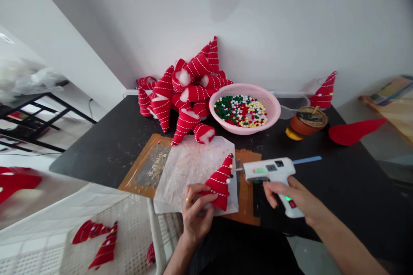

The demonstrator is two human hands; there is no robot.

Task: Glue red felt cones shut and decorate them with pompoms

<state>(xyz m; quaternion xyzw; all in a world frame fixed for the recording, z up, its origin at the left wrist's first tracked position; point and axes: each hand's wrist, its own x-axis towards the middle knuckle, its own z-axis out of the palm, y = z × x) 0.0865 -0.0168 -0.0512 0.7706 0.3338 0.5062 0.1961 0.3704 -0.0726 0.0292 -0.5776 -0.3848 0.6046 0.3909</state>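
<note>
Two hands | left hand (195, 215) clamps cone (221, 182) upright | right hand (295, 197) clamps glue gun (271, 169), seemingly level

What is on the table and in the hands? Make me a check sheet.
Surface: black table, white sheet on a brown mat.
Job's things: red cone with little balls on it; glue gun nozzle near its tip.
Clutter: pile of cones, pink basket of coloured balls, round tin.
Hands: left hand holds the red cone; right hand grips the glue gun.
Cables: nothing seen.
Surroundings: white wall, white crate holding more cones.
</note>
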